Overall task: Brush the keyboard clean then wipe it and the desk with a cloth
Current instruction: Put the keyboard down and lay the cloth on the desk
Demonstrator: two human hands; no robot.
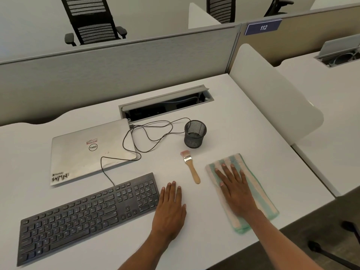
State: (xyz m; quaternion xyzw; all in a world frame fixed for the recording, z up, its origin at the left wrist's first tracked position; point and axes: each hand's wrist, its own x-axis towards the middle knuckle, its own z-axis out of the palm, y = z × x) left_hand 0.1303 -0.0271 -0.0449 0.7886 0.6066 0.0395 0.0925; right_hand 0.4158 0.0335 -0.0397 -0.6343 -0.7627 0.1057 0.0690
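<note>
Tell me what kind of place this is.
Most likely an open-plan office or shared workroom. Grey partition panels divide the white desk from its neighbours, a sign reading 112 marks a station, and mesh-backed office chairs stand beyond the divider.

On the white desk (pixel 243 117) the right hand (pixel 236 190) lies flat on a striped folded cloth (pixel 259 190), the left hand (pixel 170 209) lies flat beside the black keyboard (pixel 85 213), and a wooden-handled brush (pixel 191 168) lies between the two hands.
</note>
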